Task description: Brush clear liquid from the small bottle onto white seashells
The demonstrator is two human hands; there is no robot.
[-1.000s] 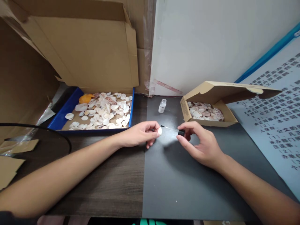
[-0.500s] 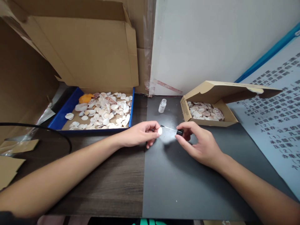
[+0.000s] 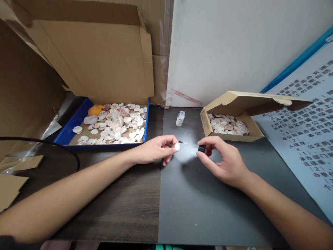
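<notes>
Between thumb and fingers, my left hand (image 3: 158, 150) pinches a small white shell (image 3: 177, 147). Facing it, my right hand (image 3: 223, 158) grips a black cap (image 3: 202, 148) with a thin clear stem, whose dark brush tip (image 3: 180, 141) is beside the shell; whether they touch I cannot tell. Behind both hands, an uncapped small clear bottle (image 3: 180, 119) with a label stands upright on the dark grey mat (image 3: 197, 205).
At the left, a blue-edged box (image 3: 146, 121) holds many shells and an orange piece, its cardboard lid raised. A smaller cardboard box (image 3: 206, 121) of shells stands open at the right, beside a printed sheet (image 3: 293, 139). A black cable (image 3: 52, 140) curves at far left.
My right hand has moved slightly to the right with the black cap, and the brush tip has shifted a little. My left hand still holds the shell in nearly the same place.
</notes>
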